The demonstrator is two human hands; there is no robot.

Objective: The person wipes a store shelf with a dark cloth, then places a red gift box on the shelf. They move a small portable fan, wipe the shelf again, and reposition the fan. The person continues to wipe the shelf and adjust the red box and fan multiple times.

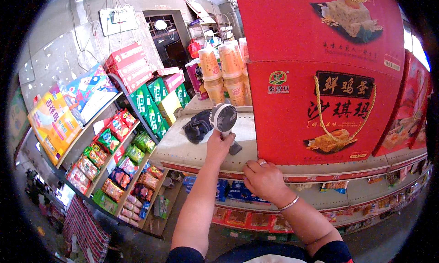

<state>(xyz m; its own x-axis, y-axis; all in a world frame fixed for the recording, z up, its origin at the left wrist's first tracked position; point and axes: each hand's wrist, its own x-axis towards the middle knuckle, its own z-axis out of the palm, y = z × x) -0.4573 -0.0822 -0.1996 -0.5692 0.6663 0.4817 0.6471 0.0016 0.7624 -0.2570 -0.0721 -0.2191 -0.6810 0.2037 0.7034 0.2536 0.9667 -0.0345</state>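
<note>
My left hand (218, 147) grips the handle of a small white and grey handheld fan (224, 117), whose round head points up over the metal shelf top (178, 149). Just behind the fan lies a crumpled black cloth item (198, 126). My right hand (263, 178), with a ring and a bracelet, rests on the shelf's front edge by the lower corner of a large red gift box with a rope handle (308, 115). Its fingers are curled over the edge, and whether they hold anything cannot be told.
Stacked paper cups (236, 88) stand behind the fan. On the left, a curved rack holds snack bags (118, 125) and a yellow package (53, 124), with green cartons (145, 105) beyond. More red boxes (406, 105) stand at right, above lower shelves of packaged goods.
</note>
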